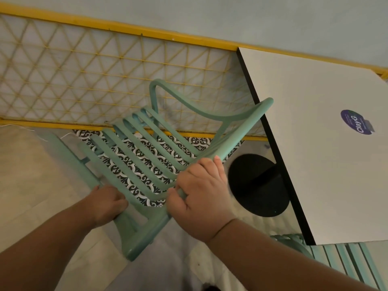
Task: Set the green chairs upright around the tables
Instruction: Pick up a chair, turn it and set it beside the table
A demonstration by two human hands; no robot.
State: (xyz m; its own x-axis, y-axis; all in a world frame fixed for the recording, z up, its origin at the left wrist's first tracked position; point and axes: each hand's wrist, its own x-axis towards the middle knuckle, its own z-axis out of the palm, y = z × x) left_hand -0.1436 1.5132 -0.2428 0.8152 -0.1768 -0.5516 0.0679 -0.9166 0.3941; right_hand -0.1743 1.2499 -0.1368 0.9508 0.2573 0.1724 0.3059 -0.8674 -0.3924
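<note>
A green slatted chair point(134, 162) hangs tilted above the floor, left of the white table point(327, 143). My left hand point(107, 203) grips the chair's frame at its near left corner. My right hand point(201, 196) is curled round the frame on the right side, beside the slats. The chair's curved back rail point(210, 110) points away from me, and its end comes close to the table's black edge. A second green chair point(344, 263) shows partly at the bottom right, under the table's near edge.
A yellow-framed lattice panel point(94, 80) runs along the wall behind the chair. The table's round black base point(258, 185) sits on the floor just right of my right hand. Patterned black-and-white tiles point(144, 162) show through the slats. A purple sticker point(357, 122) lies on the tabletop.
</note>
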